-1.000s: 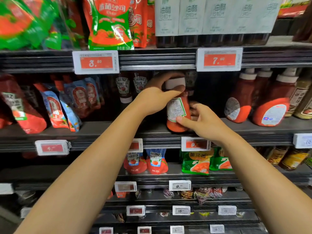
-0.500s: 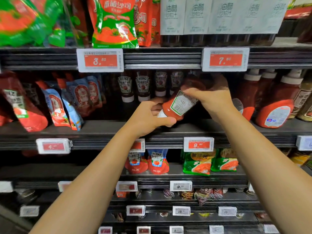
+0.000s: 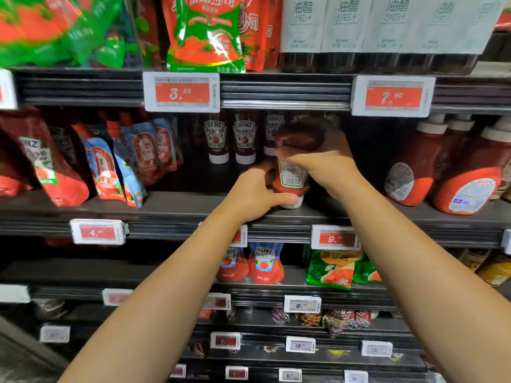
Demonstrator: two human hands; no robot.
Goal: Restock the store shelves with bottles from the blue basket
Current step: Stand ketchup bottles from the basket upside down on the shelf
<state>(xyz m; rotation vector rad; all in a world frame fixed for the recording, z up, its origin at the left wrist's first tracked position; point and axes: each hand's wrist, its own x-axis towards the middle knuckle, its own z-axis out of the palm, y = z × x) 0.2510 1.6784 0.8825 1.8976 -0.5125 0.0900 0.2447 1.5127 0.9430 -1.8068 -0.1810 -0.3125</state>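
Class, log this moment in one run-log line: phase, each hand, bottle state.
phase: shelving | left hand: grips cap end | right hand: grips body | ketchup bottle: upright, cap down, on shelf

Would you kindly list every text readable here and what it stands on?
"HEINZ": upside-down dark ketchup bottles at the shelf back.
"HEINZ": red-and-blue pouch one shelf lower.
"3.50": red price tag.
"7.60": red price tag.
Held red ketchup bottle: label print too small to read.

Left hand [image 3: 253,194], right hand [image 3: 322,158]: both gripping.
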